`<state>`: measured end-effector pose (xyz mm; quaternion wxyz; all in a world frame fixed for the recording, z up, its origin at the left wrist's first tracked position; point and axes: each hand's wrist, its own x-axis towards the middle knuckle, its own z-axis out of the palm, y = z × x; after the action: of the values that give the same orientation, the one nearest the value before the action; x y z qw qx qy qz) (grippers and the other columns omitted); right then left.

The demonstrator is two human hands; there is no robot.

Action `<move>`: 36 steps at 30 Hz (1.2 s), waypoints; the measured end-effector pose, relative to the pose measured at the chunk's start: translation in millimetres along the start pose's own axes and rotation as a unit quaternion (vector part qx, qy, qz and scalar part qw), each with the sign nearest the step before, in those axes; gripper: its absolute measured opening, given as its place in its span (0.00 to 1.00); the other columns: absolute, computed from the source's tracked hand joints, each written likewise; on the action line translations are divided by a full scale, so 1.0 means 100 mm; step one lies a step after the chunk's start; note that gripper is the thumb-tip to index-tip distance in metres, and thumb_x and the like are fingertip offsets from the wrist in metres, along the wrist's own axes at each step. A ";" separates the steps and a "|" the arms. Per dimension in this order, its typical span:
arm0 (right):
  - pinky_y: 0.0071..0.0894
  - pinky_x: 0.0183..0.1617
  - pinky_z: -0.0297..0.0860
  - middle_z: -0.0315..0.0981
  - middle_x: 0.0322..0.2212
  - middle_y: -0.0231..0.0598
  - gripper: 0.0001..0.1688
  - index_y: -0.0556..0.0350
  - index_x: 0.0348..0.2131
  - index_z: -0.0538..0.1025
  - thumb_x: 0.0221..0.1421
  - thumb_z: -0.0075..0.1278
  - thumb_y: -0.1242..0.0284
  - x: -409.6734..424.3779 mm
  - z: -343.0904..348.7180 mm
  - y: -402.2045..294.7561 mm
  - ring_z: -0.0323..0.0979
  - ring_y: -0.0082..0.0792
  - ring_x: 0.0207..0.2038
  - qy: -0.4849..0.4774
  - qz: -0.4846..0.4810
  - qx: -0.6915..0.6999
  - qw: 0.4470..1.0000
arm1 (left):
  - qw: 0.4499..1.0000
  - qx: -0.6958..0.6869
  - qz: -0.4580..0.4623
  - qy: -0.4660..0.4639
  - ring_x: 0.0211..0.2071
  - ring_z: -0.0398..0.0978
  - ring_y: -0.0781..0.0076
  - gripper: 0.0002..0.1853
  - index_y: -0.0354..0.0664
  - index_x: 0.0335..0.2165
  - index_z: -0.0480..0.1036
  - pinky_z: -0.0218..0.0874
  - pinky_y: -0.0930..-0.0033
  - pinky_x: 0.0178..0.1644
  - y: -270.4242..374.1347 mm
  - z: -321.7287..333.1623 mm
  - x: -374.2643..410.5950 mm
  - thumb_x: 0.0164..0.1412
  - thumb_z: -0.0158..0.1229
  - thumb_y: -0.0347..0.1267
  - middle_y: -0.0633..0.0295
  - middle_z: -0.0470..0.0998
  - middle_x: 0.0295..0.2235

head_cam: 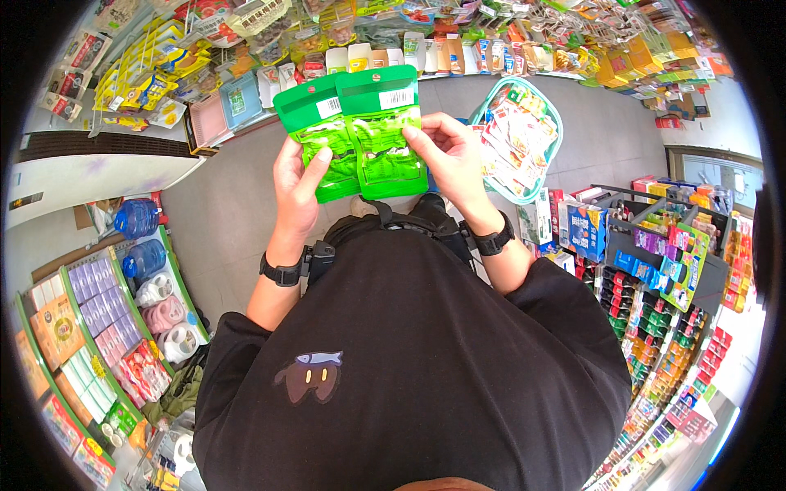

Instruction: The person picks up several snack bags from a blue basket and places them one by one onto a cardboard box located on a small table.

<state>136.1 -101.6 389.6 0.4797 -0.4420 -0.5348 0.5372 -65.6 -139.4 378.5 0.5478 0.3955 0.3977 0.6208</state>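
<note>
Two green snack pouches (384, 150) overlap side by side in front of me, their backs with barcodes facing up. My left hand (298, 181) pinches the left pouch (328, 132) near its lower side, thumb on top. On the other side, my right hand (451, 156) grips the right pouch by its edge, thumb on its face and fingers behind. Each pouch has a darker green header with a small hang hole. Just right of my right hand is a teal plastic basket (557, 132) full of small white-and-red packets (516, 144).
Hanging snack bags and open display boxes (414, 52) line the shelf ahead. Pink (209, 119) and blue (239, 101) plastic baskets sit at its left end. Blue water jugs (144, 218) and tissue packs (101, 282) stand left. A stocked candy rack (651, 245) rises at right. Grey floor (230, 190) lies between.
</note>
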 end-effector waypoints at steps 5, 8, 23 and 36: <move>0.11 0.23 0.66 0.75 0.22 0.31 0.09 0.63 0.31 0.76 0.51 0.55 0.75 0.00 -0.03 0.00 0.70 0.13 0.23 0.005 0.006 0.001 1.000 | 1.000 -0.007 0.001 -0.001 0.46 0.66 0.73 0.21 0.32 0.49 0.62 0.55 0.71 0.52 -0.02 0.01 0.01 0.57 0.52 0.25 0.60 0.69 0.45; 0.10 0.20 0.63 0.74 0.22 0.30 0.08 0.62 0.31 0.75 0.51 0.55 0.74 0.01 -0.02 -0.02 0.68 0.12 0.21 0.009 0.010 0.008 1.000 | 1.000 -0.005 0.005 -0.007 0.47 0.66 0.73 0.21 0.32 0.50 0.62 0.55 0.71 0.52 -0.03 -0.01 0.01 0.56 0.52 0.25 0.59 0.69 0.46; 0.13 0.33 0.65 0.74 0.26 0.30 0.08 0.63 0.31 0.74 0.53 0.54 0.74 0.04 -0.16 -0.03 0.69 0.13 0.27 0.024 0.019 0.070 0.997 | 1.000 -0.016 -0.025 -0.003 0.46 0.67 0.74 0.20 0.33 0.49 0.62 0.56 0.71 0.51 -0.02 -0.02 0.01 0.57 0.50 0.24 0.59 0.70 0.45; 0.10 0.17 0.58 0.73 0.20 0.27 0.08 0.61 0.31 0.75 0.52 0.55 0.73 -0.03 -0.12 0.08 0.64 0.09 0.19 -0.002 0.026 -0.003 1.000 | 1.000 -0.015 -0.024 -0.006 0.46 0.67 0.74 0.20 0.33 0.49 0.63 0.56 0.71 0.51 -0.05 0.00 0.03 0.57 0.51 0.24 0.59 0.70 0.45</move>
<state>147.8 -102.7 381.3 0.4633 -0.4558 -0.5260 0.5486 -64.3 -135.9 373.6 0.5707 0.3818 0.3945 0.6107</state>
